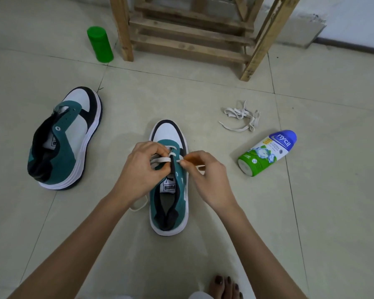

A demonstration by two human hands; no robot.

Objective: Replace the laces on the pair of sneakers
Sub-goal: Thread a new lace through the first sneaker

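Observation:
A teal, white and black sneaker (170,203) stands on the floor in front of me, toe pointing away. A cream lace (160,160) runs through its lowest eyelets. My left hand (141,169) pinches the lace on the left side of the tongue. My right hand (205,173) pinches the other lace end at the right eyelet row. A loop of the lace (138,206) trails on the floor under my left wrist. The second sneaker (65,139) stands unlaced at the left. A loose cream lace (242,116) lies in a heap at the right.
A green and blue powder bottle (268,153) lies on its side right of the shoe. A green cylinder (100,44) stands at the back left beside a wooden stool frame (188,33). My bare toes (225,285) show at the bottom edge. The floor is pale tile.

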